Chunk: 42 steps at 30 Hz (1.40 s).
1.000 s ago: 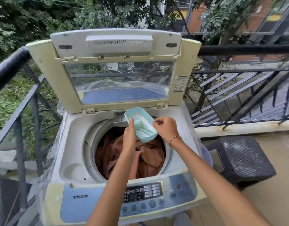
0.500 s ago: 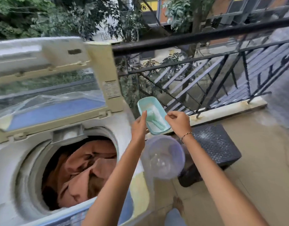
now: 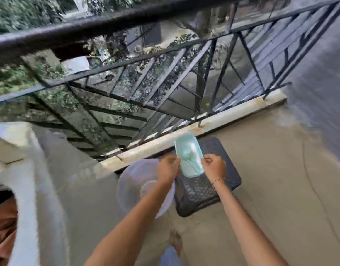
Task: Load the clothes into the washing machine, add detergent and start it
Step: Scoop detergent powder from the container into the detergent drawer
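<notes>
Two hands hold the teal detergent box [image 3: 186,144] between them. The left hand [image 3: 168,167] pinches its left long rim and the right hand [image 3: 214,167] pinches its right long rim, fingers curled on the plastic. The box is open-topped. White powder [image 3: 187,167] lies banked at its near end, and a teal scoop [image 3: 190,152] rests in it, bowl toward the far end and handle running back toward the near right corner. The box's long axis runs away from the person, its far end leaning a little left toward the kerb [image 3: 232,114] under the railing [image 3: 111,25].

The box is over the dark woven stool [image 3: 203,191]. Whether it touches the seat cannot be told.

Just left of the stool a clear plastic basin [image 3: 134,181] stands on the floor, partly under the left forearm. Whether it holds anything cannot be told through the blur. A thin bracelet [image 3: 218,179] circles the right wrist.

At the far left edge is the washing machine [image 3: 31,169], with brown clothes [image 3: 3,227] in its drum.

A second ago the box hung over the drum opening. Half a second ago it was past the machine's right side, above the basin. It is now further right and lower, over the stool, with the same two-handed grip. The view has swung right with it.
</notes>
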### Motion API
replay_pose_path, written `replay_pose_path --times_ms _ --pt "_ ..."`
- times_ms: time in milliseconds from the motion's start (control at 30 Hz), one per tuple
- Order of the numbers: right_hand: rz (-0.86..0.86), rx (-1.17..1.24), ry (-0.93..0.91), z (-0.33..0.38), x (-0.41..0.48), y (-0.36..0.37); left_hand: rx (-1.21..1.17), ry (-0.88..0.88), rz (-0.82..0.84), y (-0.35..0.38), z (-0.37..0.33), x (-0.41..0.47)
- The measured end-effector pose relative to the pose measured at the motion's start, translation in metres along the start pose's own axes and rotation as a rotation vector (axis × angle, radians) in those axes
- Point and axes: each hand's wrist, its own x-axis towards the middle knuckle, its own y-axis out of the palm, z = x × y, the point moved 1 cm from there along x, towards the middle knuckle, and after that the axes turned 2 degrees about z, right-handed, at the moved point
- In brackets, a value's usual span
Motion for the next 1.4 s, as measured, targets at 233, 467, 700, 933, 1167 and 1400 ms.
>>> replay_pose_path --times_ms 233,467,700,933,1167,1400 --pt "0.053 -0.11 0.081 -0.087 0.071 0.015 -0.051 -0.191 0.046 0.082 0.056 0.061" --pt "0.066 -0.185 0.133 -0.139 0.112 0.06 -0.042 -0.268 0.048 0.114 0.096 0.105" --pt "0.016 -0.238 0.193 -0.148 0.121 0.081 -0.07 -0.289 0.005 0.121 0.112 0.115" --pt "-0.025 -0.307 0.205 -0.141 0.118 0.085 0.149 -0.273 0.101 0.113 0.107 0.115" --pt "-0.092 -0.118 -0.009 -0.062 0.087 0.11 0.111 -0.031 -0.095 0.053 0.05 0.077" --pt "-0.057 0.14 -0.359 0.089 -0.003 0.135 -0.027 0.3 -0.387 -0.084 -0.021 -0.011"
